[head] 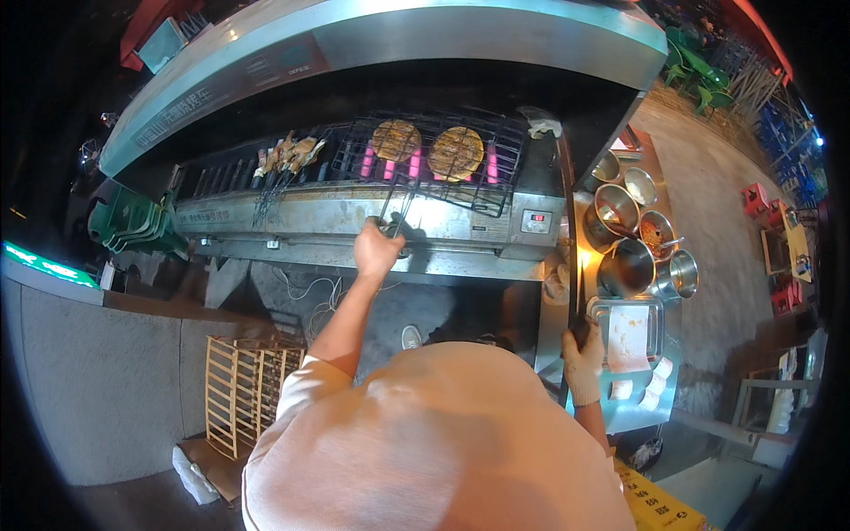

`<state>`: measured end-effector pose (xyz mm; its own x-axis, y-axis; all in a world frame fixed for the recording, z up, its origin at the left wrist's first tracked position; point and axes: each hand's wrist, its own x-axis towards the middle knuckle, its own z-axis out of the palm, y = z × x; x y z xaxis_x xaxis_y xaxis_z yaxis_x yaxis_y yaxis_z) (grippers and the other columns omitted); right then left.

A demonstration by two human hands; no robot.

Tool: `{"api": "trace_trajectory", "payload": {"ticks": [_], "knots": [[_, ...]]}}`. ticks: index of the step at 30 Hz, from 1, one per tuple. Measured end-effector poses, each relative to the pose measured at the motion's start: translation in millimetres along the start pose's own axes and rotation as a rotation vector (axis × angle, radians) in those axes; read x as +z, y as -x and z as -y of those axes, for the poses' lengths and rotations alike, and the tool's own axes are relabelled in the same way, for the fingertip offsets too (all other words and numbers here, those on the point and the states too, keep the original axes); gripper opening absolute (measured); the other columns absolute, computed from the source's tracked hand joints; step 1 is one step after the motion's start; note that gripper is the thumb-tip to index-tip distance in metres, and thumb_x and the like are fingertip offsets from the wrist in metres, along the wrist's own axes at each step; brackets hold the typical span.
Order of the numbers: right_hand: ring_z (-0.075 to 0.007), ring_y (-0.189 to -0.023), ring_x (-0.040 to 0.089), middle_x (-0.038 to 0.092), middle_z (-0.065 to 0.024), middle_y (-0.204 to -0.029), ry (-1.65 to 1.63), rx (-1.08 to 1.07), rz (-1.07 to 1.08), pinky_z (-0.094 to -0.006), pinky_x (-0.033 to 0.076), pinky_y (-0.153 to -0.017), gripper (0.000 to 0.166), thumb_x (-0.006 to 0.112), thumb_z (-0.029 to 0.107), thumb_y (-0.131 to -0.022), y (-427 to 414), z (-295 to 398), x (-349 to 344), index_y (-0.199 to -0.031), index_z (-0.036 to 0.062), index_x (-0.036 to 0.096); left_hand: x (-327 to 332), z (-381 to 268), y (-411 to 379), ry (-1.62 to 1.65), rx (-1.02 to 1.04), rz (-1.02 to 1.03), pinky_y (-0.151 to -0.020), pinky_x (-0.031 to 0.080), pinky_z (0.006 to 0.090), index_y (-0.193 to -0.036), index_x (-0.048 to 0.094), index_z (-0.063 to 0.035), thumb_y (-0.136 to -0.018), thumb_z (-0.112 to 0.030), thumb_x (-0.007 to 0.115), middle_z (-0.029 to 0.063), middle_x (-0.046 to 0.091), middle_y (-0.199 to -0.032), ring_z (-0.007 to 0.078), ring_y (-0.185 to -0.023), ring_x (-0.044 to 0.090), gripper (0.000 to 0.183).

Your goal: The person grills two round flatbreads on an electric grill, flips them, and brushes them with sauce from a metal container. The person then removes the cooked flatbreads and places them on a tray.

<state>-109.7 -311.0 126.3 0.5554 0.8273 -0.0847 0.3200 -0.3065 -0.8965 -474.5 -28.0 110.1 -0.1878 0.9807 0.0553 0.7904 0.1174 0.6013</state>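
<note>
My bare left hand (377, 251) grips the wire handle of a grilling basket (435, 158). The basket lies over the grill, above glowing pink heating bars. Inside it are two round browned flat cakes, a smaller left one (396, 141) and a larger right one (455, 154). To the left, a bunch of skewered food (289, 156) rests on the grill, its metal skewers hanging over the front edge. My right hand (584, 362), in a pale work glove, is at the side counter beside a clear tray. Something dark shows at its fingers; what it is stays unclear.
Metal pots (612, 211) and a bowl of red seasoning (656, 233) crowd the right counter (631, 415). A paper-lined tray (654, 315) and small white cups (621, 389) stand nearer. The steel hood (412, 40) overhangs the grill. Green baskets (133, 222) and a wooden rack (236, 391) are left.
</note>
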Motion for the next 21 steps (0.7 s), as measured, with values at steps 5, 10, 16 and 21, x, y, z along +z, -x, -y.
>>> {"api": "trace_trajectory", "payload": {"ticks": [5,10,16,21], "knots": [[-0.0371,-0.108,0.066,0.067,-0.0231,-0.117,0.093,-0.067,0.090,-0.0417,0.051,-0.095,0.042,0.065,0.016,-0.093,-20.4,34.1,14.1,-0.130,-0.0029,0.060,25.7,-37.0,-7.3,-0.038,-0.031,0.078,-0.086,0.056,0.0475,-0.109,0.063,0.0006,-0.071,-0.030,0.087,0.0249,0.073,-0.102,0.0422,-0.098,0.071,0.054],[-0.0405,-0.115,0.064,0.066,-0.0258,-0.124,0.125,-0.249,0.104,-0.0441,0.049,-0.100,0.046,0.061,0.019,-0.096,-37.2,46.9,41.3,-0.136,-0.0018,0.057,42.3,-47.1,-14.6,-0.017,-0.001,0.104,-0.087,0.056,0.0484,-0.110,0.057,0.0046,-0.073,-0.030,0.083,0.0265,0.072,-0.099,0.0437,-0.095,0.071,0.057],[-0.0397,-0.121,0.062,0.065,-0.0247,-0.129,0.174,-0.286,0.192,-0.0435,0.048,-0.104,0.046,0.061,0.022,-0.096,-64.0,86.9,87.8,-0.136,0.0006,0.057,21.7,-40.5,-25.2,-0.127,0.150,0.099,-0.091,0.055,0.0472,-0.123,0.057,0.0077,-0.077,-0.033,0.082,0.0299,0.071,-0.105,0.0434,-0.101,0.070,0.067],[-0.0387,-0.116,0.065,0.066,-0.0221,-0.128,0.125,-0.620,0.004,-0.0423,0.050,-0.102,0.047,0.064,0.022,-0.096,-97.6,129.2,134.5,-0.137,0.0015,0.056,-29.9,-64.6,-22.8,0.261,0.086,0.296,-0.088,0.054,0.0407,-0.134,0.056,0.0087,-0.082,-0.030,0.082,0.0223,0.072,-0.107,0.0333,-0.096,0.070,0.070]]}}
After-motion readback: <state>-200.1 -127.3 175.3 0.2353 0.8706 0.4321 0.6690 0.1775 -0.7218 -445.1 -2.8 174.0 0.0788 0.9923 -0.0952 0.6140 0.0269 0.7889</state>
